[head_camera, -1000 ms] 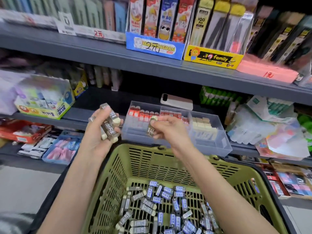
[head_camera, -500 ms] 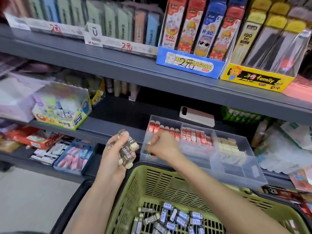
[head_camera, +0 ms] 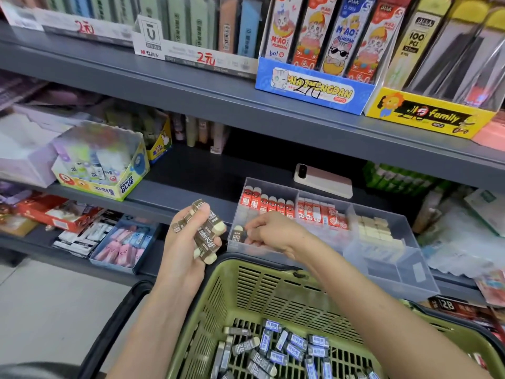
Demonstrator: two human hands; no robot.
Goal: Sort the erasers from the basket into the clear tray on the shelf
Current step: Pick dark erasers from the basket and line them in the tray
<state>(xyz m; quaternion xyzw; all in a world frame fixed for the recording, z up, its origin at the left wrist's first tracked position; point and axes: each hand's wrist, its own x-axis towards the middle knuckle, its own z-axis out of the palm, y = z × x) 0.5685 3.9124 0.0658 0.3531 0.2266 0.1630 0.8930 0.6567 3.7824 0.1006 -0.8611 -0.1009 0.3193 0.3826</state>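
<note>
Right hand [head_camera: 269, 232] grip pinches one brown-sleeved eraser [head_camera: 238, 234] upright inside the clear tray [head_camera: 388, 272], leftmost compartment, on the shelf. Left hand [head_camera: 188, 236] grip is closed around a bundle of brown erasers [head_camera: 209, 231], cream ends showing. Blue-sleeved blocks lie loose in the green slotted plastic basket [head_camera: 262, 291]

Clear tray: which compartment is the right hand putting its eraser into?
The leftmost compartment of the clear tray, the one with tall red-sleeved erasers along its back. The right hand holds a brown-sleeved eraser at its front-left corner.
</note>
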